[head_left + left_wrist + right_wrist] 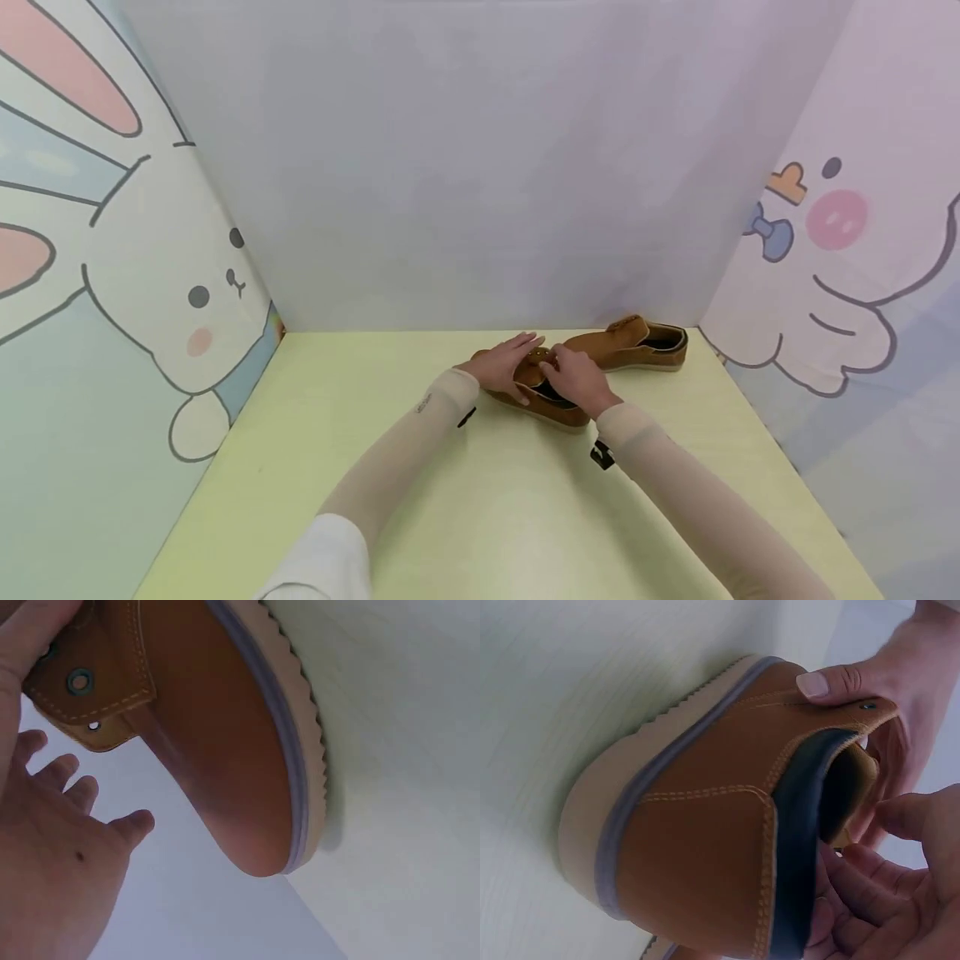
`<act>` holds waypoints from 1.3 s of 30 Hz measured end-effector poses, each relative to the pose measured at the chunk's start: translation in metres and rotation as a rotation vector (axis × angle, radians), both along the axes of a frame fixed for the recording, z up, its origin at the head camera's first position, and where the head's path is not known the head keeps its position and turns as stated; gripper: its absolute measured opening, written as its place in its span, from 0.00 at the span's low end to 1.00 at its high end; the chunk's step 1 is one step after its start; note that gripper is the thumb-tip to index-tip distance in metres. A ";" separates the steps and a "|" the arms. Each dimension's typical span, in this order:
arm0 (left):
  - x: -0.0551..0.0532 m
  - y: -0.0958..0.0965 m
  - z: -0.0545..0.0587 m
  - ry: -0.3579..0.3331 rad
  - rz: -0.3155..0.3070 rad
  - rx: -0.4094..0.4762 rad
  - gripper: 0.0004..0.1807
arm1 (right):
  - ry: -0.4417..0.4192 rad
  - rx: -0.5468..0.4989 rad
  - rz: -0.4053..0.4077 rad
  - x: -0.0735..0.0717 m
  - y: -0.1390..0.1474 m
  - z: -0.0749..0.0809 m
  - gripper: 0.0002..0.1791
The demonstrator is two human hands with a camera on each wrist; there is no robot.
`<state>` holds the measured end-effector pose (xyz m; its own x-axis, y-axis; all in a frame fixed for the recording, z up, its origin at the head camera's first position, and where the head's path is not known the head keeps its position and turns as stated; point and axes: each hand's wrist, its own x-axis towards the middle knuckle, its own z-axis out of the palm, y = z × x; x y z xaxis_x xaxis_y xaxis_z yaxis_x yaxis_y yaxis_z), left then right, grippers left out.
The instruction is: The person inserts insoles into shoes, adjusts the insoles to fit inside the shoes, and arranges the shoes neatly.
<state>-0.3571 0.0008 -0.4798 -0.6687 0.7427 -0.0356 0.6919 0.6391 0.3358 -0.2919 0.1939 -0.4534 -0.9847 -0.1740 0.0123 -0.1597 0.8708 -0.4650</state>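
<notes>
A brown lace-up shoe, stitched and with a pale ridged sole, rests on the table with its toe to the left. Across its front part lies my left hand. In the right wrist view the left thumb presses the near eyelet flap, and its fingers are on the far side. My right hand is at the shoe's opening. Its curled fingers hold the far edge by the tongue, partly hidden by the dark-lined collar. Metal eyelets show on the flap; no lace is visible.
A matching brown shoe stands just behind and to the right, close to the back wall. Side walls carry a cartoon rabbit and another cartoon animal. The pale yellow table stretches toward me under both forearms.
</notes>
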 end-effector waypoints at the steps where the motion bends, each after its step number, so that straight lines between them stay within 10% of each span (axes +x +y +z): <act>1: -0.002 0.001 0.000 -0.016 -0.010 -0.012 0.70 | 0.001 0.004 0.005 0.000 -0.001 -0.002 0.18; 13: -0.009 0.008 -0.009 -0.148 -0.023 0.072 0.70 | 0.078 -0.047 0.032 0.000 0.000 -0.016 0.14; 24: -0.013 0.007 -0.019 -0.087 -0.035 0.128 0.61 | 0.137 -0.074 0.075 -0.001 0.000 -0.019 0.15; 39: 0.003 -0.016 -0.010 -0.099 0.071 0.047 0.68 | -0.094 0.209 0.244 -0.001 0.019 -0.006 0.69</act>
